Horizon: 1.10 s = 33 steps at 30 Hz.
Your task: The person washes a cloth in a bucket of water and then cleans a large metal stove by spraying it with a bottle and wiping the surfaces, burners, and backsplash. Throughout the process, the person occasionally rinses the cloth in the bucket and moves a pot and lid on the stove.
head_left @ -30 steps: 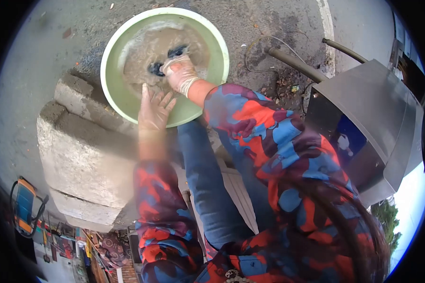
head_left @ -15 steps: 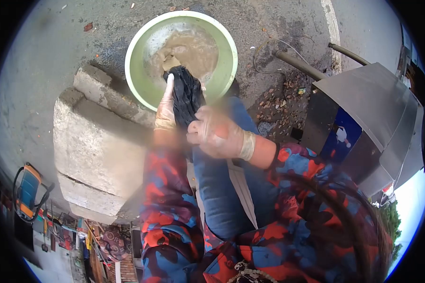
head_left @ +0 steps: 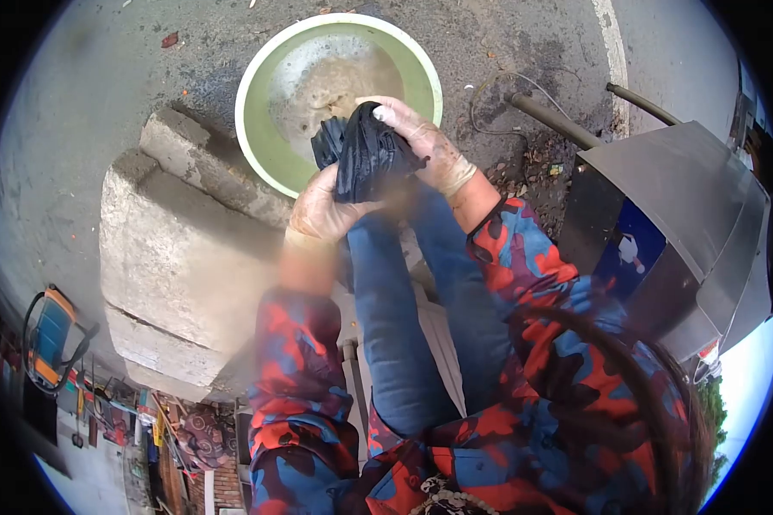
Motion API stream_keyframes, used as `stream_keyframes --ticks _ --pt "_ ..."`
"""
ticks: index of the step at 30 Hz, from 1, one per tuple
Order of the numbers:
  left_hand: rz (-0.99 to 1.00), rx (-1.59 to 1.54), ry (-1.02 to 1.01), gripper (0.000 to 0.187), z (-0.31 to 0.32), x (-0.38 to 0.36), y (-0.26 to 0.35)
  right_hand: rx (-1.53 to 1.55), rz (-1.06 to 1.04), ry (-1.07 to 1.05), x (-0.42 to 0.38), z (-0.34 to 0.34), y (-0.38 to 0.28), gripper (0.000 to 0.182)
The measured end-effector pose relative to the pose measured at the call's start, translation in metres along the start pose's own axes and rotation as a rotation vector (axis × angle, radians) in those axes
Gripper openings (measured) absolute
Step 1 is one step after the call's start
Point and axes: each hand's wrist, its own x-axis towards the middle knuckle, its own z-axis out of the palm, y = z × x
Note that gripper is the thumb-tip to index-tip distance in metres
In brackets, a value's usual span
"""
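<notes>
A wet, bunched black cloth [head_left: 371, 159] is held between my two gloved hands, over the near rim of a light green basin [head_left: 247, 129]. My left hand [head_left: 326, 209] grips its lower left side, with the thumb toward the right. On the upper right, my right hand [head_left: 427, 150] has its fingers closed on the cloth's top and edge. Both gloves are thin, pale and see-through. Murky brown water [head_left: 339, 86] with some foam lies in the basin, and a tan lump shows in it just beyond the cloth.
Concrete blocks [head_left: 176, 257] stand left of the basin. At the right is a metal box [head_left: 661, 206] with a blue panel and pipes reaching out. A thin hose [head_left: 481, 107] lies on the ground near dry leaves. Tools and clutter fill the lower left.
My right hand has moved up from the cloth's lower end to its upper right side. My left hand has shifted down to the lower left, and the cloth is now folded and bunched.
</notes>
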Motion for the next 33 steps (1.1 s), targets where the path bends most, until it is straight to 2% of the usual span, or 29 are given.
stream_keyframes --ticks 2,3,4,5,6,7,8,9,10,11,12,13,14,16,17,18,20,22,23,24,25,26,27,28,29,30,32,33 --pt "-0.002 -0.170 0.021 0.043 0.004 -0.002 -0.001 0.719 0.164 -0.204 -0.012 0.006 -0.002 0.039" --pt "-0.142 -0.508 0.040 0.045 0.013 -0.004 0.012 0.787 0.169 -0.221 -0.014 0.007 0.001 0.049" --pt "-0.284 -0.847 0.062 0.047 0.021 -0.007 0.024 0.792 0.176 -0.221 -0.013 0.006 0.002 0.049" --pt "-0.223 -0.769 -0.006 0.055 0.025 -0.010 0.030 0.847 0.142 -0.362 -0.009 0.007 -0.007 0.053" --pt "-0.223 -0.768 -0.003 0.055 0.025 -0.012 0.029 0.899 0.103 -0.504 -0.006 0.008 -0.017 0.058" --pt "-0.165 -0.877 -0.110 0.060 0.024 -0.012 0.028 0.808 0.014 -0.584 -0.001 0.010 -0.029 0.064" --pt "-0.107 -0.987 -0.219 0.065 0.025 -0.013 0.028 0.809 0.017 -0.583 0.003 0.011 -0.033 0.064" --pt "-0.106 -0.742 -0.074 0.072 0.028 -0.015 0.030 0.681 0.014 -0.585 0.007 0.011 -0.035 0.062" --pt "-0.107 -0.745 -0.072 0.072 0.029 -0.016 0.033 0.556 0.013 -0.586 0.009 0.011 -0.039 0.060" --pt "-0.155 -0.499 0.000 0.070 0.034 -0.018 0.044 0.389 0.016 -0.550 0.006 0.013 -0.055 0.052" --pt "-0.197 -0.249 0.069 0.069 0.038 -0.017 0.053 0.388 0.016 -0.554 0.009 0.013 -0.055 0.052" --pt "-0.211 -0.267 0.082 0.056 0.039 -0.015 0.057 0.210 0.053 -0.485 0.013 0.011 -0.055 0.046" --pt "-0.210 -0.267 0.085 0.056 0.039 -0.014 0.056 0.033 0.088 -0.413 0.017 0.009 -0.054 0.040" --pt "-0.229 -0.070 0.177 0.037 0.038 -0.008 0.050 -0.145 -0.141 -0.451 0.030 -0.002 -0.035 0.035" --pt "-0.241 -0.019 0.241 0.028 0.032 -0.003 0.040 -0.506 -0.474 -0.423 0.033 -0.003 -0.030 0.035" --pt "-0.237 -0.021 0.245 0.028 0.027 0.004 0.034 -0.866 -0.811 -0.377 0.034 0.001 -0.034 0.035" --pt "-0.045 0.376 0.219 0.033 0.028 0.017 0.032 -0.637 -0.398 -0.361 0.030 0.015 -0.041 0.032" --pt "-0.072 0.582 0.288 0.042 0.037 0.027 0.034 -0.568 0.085 -0.007 0.034 0.026 -0.038 0.029" --pt "0.077 0.846 0.303 0.046 0.023 0.037 0.012 -0.692 -0.085 0.004 0.048 0.020 -0.012 0.033" --pt "0.229 1.108 0.315 0.051 0.007 0.048 -0.013 -0.695 -0.086 -0.002 0.053 0.021 -0.001 0.033" --pt "0.217 1.108 0.387 0.060 -0.009 0.060 -0.043 -0.757 0.015 0.062 0.056 0.023 0.006 0.029" --pt "0.221 1.108 0.393 0.060 -0.012 0.061 -0.055 -0.816 0.114 0.130 0.060 0.026 0.013 0.026" --pt "0.051 1.026 0.526 0.062 -0.008 0.060 -0.060 -0.820 0.108 0.127 0.068 0.029 0.031 0.026" --pt "-0.111 0.937 0.652 0.065 -0.005 0.062 -0.062 -1.438 0.087 -0.124 0.079 0.032 0.046 0.024" --pt "-0.128 0.914 0.724 0.065 0.003 0.060 -0.059 -2.045 0.062 -0.400 0.084 0.032 0.052 0.023" --pt "-0.120 0.915 0.725 0.065 0.006 0.058 -0.061 -2.049 0.057 -0.393 0.082 0.032 0.043 0.023" --pt "-0.164 0.807 0.796 0.036 0.005 0.059 -0.073 -1.423 0.201 -0.258 0.070 0.027 0.018 0.027" --pt "0.020 0.560 0.559 0.042 -0.010 0.061 -0.086 -1.103 0.263 -0.198 0.058 0.025 0.004 0.030"
